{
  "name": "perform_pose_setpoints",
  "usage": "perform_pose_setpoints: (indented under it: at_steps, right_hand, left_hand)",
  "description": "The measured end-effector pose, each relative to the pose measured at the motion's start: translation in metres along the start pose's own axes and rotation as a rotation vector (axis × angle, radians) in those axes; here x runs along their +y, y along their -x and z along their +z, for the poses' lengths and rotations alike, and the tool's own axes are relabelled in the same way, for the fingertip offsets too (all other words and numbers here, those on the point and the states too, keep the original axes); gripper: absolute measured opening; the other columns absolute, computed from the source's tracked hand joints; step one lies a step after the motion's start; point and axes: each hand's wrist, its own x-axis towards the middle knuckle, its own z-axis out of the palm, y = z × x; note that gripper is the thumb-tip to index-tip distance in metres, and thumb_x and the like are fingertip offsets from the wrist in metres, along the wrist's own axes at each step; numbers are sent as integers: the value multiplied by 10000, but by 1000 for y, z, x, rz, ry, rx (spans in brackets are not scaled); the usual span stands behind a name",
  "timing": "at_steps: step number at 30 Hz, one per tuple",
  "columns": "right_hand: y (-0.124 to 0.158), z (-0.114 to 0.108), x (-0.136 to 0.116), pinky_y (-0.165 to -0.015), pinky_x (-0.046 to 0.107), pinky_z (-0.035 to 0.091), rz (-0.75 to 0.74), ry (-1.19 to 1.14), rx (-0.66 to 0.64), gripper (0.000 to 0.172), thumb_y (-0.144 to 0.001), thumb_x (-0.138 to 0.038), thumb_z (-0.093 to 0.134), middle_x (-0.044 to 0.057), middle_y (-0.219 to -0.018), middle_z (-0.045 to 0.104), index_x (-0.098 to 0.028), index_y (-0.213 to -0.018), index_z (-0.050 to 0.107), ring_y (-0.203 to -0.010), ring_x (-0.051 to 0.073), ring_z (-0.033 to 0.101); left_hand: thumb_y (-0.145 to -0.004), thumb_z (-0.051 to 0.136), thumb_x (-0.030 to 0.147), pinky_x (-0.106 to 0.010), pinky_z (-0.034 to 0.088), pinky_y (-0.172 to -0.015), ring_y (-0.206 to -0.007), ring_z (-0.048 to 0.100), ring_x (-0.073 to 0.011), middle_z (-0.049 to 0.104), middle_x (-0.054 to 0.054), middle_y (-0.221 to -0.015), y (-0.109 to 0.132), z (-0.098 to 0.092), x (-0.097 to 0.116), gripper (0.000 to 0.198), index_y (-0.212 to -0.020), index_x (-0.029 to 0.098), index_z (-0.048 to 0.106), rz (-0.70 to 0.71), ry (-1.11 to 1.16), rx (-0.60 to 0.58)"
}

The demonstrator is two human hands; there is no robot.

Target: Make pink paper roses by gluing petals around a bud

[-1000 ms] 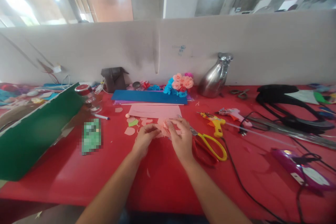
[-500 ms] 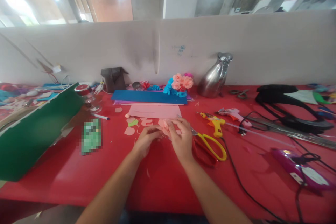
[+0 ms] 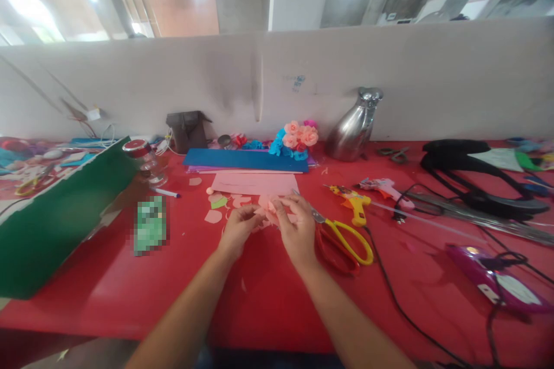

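Observation:
Between my two hands is a small pink paper flower [image 3: 269, 207], partly covered by the fingers. My right hand [image 3: 298, 226] pinches it from the right with thumb and fingers. From the left, my left hand [image 3: 239, 229] has thumb and index finger pressed together at the flower's edge, on a petal. Cut pink petals [image 3: 213, 216] and a green paper piece [image 3: 219, 202] lie just beyond my left hand. A sheet of pink paper [image 3: 255, 183] lies behind them. Beside my right wrist are scissors [image 3: 350, 241] with yellow and red handles.
Yellow [image 3: 358, 207] and pink [image 3: 387, 189] glue guns lie right, with cords trailing. A purple device [image 3: 497, 282] is at near right. Behind stand finished paper flowers [image 3: 299, 135] and a steel jug [image 3: 354, 127]. A green box [image 3: 69, 219], glass jar [image 3: 145, 162] and pen [image 3: 167, 192] are left.
My left hand has moved slightly right and closed thumb and index finger onto the flower's edge. My right hand keeps its hold, almost in the same place.

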Motion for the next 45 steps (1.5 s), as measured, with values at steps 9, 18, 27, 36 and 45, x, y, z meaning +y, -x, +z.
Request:
perform_pose_setpoints:
  at_steps: [9,18,27,36,45]
  right_hand:
    - [-1,-1,-4,-884,419,451,-11,-35,-1,158,-857,-335,560,42,-850,641,-235,-808,671,-890,208,581]
    - [0,-1,-4,-889,413,443,29,-75,-20,162,-887,-308,508,56,-936,656,-224,-918,643,-949,210,576]
    - [2,1,2,-826,377,472,154,-183,-80,193,-898,-357,476,54,-943,660,-222,-919,612,-900,202,594]
    - [2,2,1,-817,367,475,167,-158,-97,173,-851,-373,568,47,-936,674,-225,-908,640,-869,198,603]
    - [2,2,5,-783,351,486,223,-135,-114,215,-843,-412,568,48,-885,681,-219,-870,657,-835,198,613]
  left_hand:
    - [-631,724,253,-208,402,-567,-564,537,-102,631,0,-629,2,2,3,150,-742,157,697,21,-3,3]
    - [-662,586,137,-257,422,-664,-678,569,-162,674,-19,-683,0,-1,3,154,-716,175,725,226,-279,142]
    - [-597,563,69,-281,414,-712,-722,565,-175,648,-17,-714,-6,-6,2,167,-588,202,663,429,-361,340]
    - [-632,545,74,-260,390,-675,-693,551,-158,645,-9,-692,-2,-4,4,162,-631,187,661,348,-383,328]
    - [-661,562,92,-275,409,-761,-805,567,-177,652,-24,-788,-1,-5,1,153,-717,184,671,391,-438,264]
